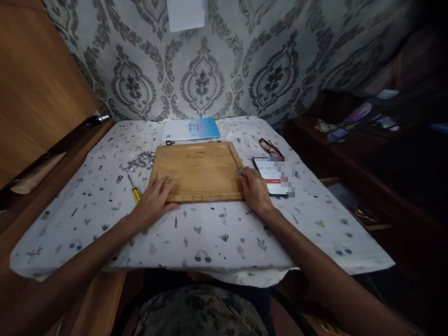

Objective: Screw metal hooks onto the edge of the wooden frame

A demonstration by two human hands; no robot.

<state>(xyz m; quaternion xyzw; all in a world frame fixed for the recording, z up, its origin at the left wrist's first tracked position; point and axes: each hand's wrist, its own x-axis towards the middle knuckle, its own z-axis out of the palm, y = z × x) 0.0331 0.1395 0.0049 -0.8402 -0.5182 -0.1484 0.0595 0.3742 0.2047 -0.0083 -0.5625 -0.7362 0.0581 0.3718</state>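
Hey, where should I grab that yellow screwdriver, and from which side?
Probably take the screwdriver by its yellow handle, from the left: the handle lies toward you, the thin shaft points away, and your left hand sits close on its right.

- The smartphone (265,174) screen shows large digits (269,168) resembling pairs of zeros, partly pixelated; lettering on its red bar (273,181) is too small to read.
- The blue-and-white booklet (206,129) bears blue characters, illegible here.
- The bottle (345,127) label (360,112) is blurred.
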